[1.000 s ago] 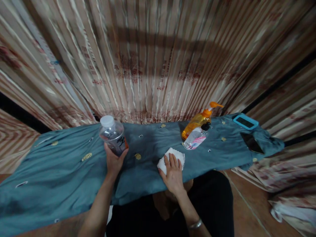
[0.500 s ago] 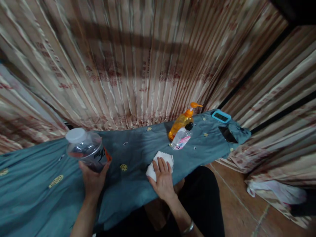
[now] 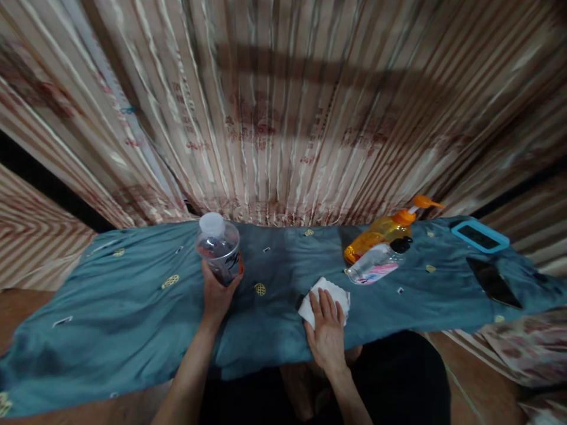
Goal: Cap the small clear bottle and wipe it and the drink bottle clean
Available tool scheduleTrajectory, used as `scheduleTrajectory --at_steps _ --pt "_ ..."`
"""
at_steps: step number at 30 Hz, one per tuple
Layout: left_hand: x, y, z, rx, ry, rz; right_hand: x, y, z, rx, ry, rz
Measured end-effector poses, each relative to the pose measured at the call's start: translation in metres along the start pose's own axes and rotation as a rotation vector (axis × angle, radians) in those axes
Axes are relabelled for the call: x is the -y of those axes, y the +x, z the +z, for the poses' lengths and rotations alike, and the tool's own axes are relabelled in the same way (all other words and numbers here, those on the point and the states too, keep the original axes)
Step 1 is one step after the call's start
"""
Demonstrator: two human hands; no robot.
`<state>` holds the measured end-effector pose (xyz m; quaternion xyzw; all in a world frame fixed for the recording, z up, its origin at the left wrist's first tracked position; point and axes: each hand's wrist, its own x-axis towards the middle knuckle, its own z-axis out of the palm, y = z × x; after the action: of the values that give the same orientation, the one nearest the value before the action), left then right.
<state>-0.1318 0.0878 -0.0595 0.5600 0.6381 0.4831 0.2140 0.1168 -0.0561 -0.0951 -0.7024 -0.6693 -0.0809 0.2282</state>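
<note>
My left hand (image 3: 217,298) is closed around the lower part of a clear plastic bottle (image 3: 218,243) with a white cap and an orange and black label. The bottle stands upright on the teal patterned cloth, left of centre. To its right, my right hand (image 3: 328,330) lies flat on a folded white cloth or tissue (image 3: 339,294), fingers stretched out over it. Beyond that hand are an orange pump bottle (image 3: 370,239) and a smaller clear bottle (image 3: 376,264) with a black cap and pink label, close beside each other.
The teal cloth (image 3: 133,319) covers a long narrow table. At its right end lie a blue-framed device with a dark screen (image 3: 481,236) and a black phone (image 3: 492,282). Striped floral curtains (image 3: 287,118) hang behind the table, and dark poles show at both sides.
The view has turned to the left, so everything appears further right and more of the table's left end shows. Both hands keep their places on the bottle and the white cloth.
</note>
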Motion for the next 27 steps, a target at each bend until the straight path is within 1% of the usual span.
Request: scheduleTrajectory --at_steps 2,5,6,7,8,9,10,11,13,15,17,20,22,23,25,27 --pt "0.000 0.002 -0.001 0.036 -0.015 -0.011 -0.004 0.002 -0.002 -0.008 0.128 0.041" --pt "0.001 0.008 -0.002 0.092 0.009 -0.034 -0.012 0.014 -0.013 -0.022 0.379 0.219" --pt "0.001 0.010 -0.002 0.108 0.032 -0.043 -0.013 0.020 -0.018 -0.037 0.438 0.279" --pt "0.001 0.012 -0.002 0.121 0.056 -0.049 -0.013 0.026 -0.024 -0.063 0.470 0.308" --pt "0.001 0.014 -0.002 0.128 0.075 -0.049 -0.011 0.033 -0.029 -0.093 0.473 0.297" --pt "0.001 0.015 -0.002 0.131 0.089 -0.040 -0.007 0.039 -0.033 -0.115 0.452 0.245" --pt "0.001 0.016 -0.001 0.128 0.096 -0.026 -0.001 0.044 -0.035 -0.109 0.409 0.169" --pt "0.002 0.017 0.000 0.119 0.099 -0.011 0.005 0.047 -0.035 -0.071 0.355 0.087" --pt "0.002 0.017 0.001 0.098 0.108 0.002 0.019 0.051 -0.029 0.090 0.249 -0.025" --pt "0.003 0.016 0.003 0.091 0.123 -0.018 0.028 0.050 -0.019 0.250 0.164 -0.047" --pt "0.004 0.015 0.004 0.087 0.130 -0.024 0.029 0.048 -0.010 0.324 0.117 -0.041" --pt "0.004 0.014 0.004 0.082 0.120 0.000 0.013 0.049 -0.005 0.339 0.093 -0.123" --pt "0.003 0.014 0.003 0.086 0.116 -0.002 -0.008 0.055 -0.005 0.331 0.080 -0.193" --pt "0.002 0.014 0.003 0.089 0.114 -0.009 -0.019 0.060 -0.005 0.326 0.071 -0.205" --pt "0.002 0.015 0.003 0.094 0.107 -0.015 -0.044 0.076 -0.004 0.311 0.046 -0.165" --pt "0.002 0.015 0.004 0.096 0.099 -0.012 -0.064 0.098 0.000 0.283 0.021 -0.077"
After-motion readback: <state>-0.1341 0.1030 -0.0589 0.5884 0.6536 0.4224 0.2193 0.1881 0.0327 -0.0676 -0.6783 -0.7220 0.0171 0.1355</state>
